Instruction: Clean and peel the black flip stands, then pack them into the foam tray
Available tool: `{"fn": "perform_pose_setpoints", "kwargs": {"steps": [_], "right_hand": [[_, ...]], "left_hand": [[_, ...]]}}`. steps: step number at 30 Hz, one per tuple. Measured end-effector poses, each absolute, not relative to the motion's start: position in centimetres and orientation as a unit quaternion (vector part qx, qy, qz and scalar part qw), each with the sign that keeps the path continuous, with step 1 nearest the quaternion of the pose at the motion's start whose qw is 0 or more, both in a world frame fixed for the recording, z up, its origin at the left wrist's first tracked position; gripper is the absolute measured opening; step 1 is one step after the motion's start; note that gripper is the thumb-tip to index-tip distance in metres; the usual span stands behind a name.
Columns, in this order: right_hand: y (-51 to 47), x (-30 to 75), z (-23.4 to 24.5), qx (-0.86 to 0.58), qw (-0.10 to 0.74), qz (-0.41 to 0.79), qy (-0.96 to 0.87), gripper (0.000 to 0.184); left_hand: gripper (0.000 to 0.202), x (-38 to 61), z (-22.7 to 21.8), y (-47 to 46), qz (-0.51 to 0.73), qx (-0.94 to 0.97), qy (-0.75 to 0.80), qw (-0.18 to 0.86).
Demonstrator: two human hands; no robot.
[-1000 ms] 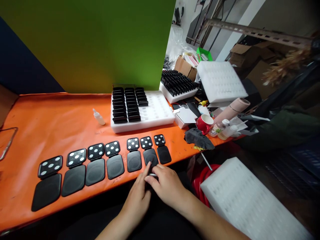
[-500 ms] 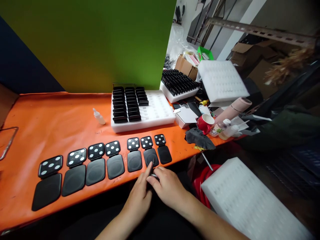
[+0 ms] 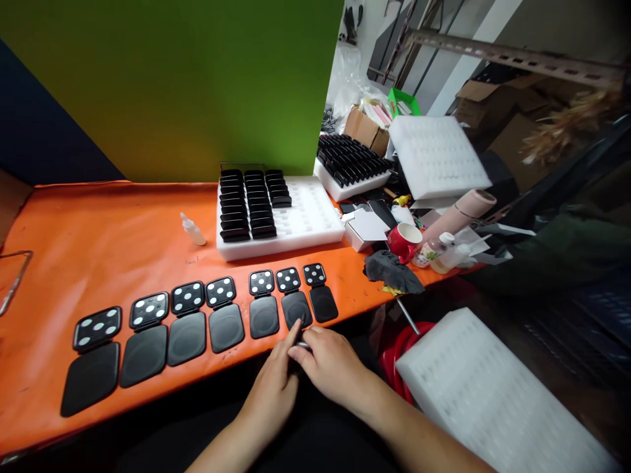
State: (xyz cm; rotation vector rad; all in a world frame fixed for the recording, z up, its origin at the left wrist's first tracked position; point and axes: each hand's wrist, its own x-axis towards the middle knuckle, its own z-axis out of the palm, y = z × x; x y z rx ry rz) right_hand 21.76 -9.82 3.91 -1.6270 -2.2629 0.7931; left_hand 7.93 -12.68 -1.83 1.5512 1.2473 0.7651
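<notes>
Both hands' grip (image 3: 300,345) pinch small metal tool w/ dark tip; no legible labels.

— What is standing behind the orange surface (image 3: 123,223)?
— A green backdrop panel (image 3: 187,85) is rising behind it; right of that panel, a metal shelf rail (image 3: 503,58) is slanting above cardboard boxes (image 3: 497,105).

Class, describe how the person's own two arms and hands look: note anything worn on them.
Both forearms are bare up to the picture's lower edge: no sleeves show. The left hand and the right hand wear no gloves, and no rings, watch or bracelet can be seen.
</notes>
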Motion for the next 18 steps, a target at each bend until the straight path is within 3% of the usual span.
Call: {"fn": "perform_pose_setpoints", "kwargs": {"steps": [9, 15, 18], "right_hand": [[-9.9, 21.0, 3.4, -0.571, 0.175, 0.28, -0.752, 0.019], [-9.4, 22.2, 3.7, -0.533, 0.205, 0.423, -0.703, 0.024], [-9.5, 22.3, 4.1, -0.532, 0.191, 0.384, -0.73, 0.023]], "left_hand": [[0.062, 8.3, -1.6, -12.7, 0.325, 0.529, 0.518, 0.588], [0.079, 8.6, -1.6, -12.6, 0.365, 0.341, 0.472, 0.727], [0.075, 8.5, -1.5, -12.6, 0.37, 0.394, 0.493, 0.682]]}}
